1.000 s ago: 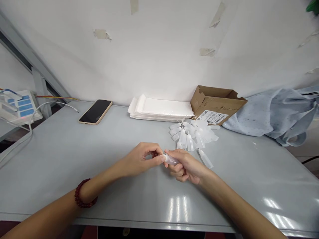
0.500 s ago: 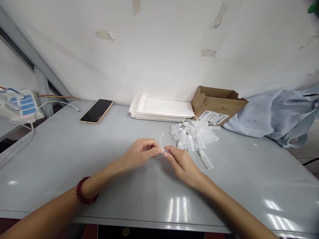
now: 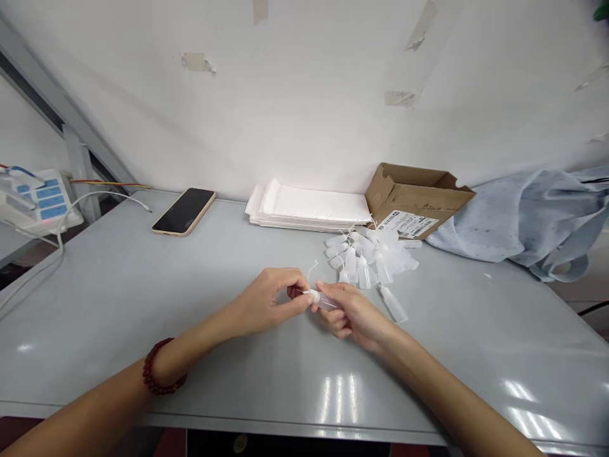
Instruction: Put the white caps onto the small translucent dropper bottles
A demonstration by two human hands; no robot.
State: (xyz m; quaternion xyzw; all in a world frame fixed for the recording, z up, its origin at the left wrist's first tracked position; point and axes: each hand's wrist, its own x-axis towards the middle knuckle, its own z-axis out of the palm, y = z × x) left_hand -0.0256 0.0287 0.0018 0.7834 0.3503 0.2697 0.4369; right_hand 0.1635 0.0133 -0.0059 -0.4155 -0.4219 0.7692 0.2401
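Observation:
Between my hands, above the grey table [image 3: 200, 266], is a small translucent squeeze bottle [image 3: 328, 303] with a white cap and a thin strap curling up from it. Its body lies in the closed fingers of my right hand [image 3: 349, 311]. My left hand [image 3: 280, 298] pinches the cap end with thumb and forefinger; a thin needle-like tip shows at that end. Just beyond my right hand lies a pile of similar bottles [image 3: 364, 273], several of them overlapping. One single bottle [image 3: 392, 303] rests at the near side of the pile.
White padded envelopes [image 3: 314, 206] are stacked against the wall, beside an open cardboard box [image 3: 419, 200]. Light blue fabric [image 3: 504, 216] lies at the right. On the left are a phone [image 3: 184, 212], a white cable [image 3: 61, 238] and a power strip [image 3: 45, 200].
My right fingers have shifted along the bottle, so more of its body shows. Both hands have come slightly nearer to me. The pile has stayed as it was.

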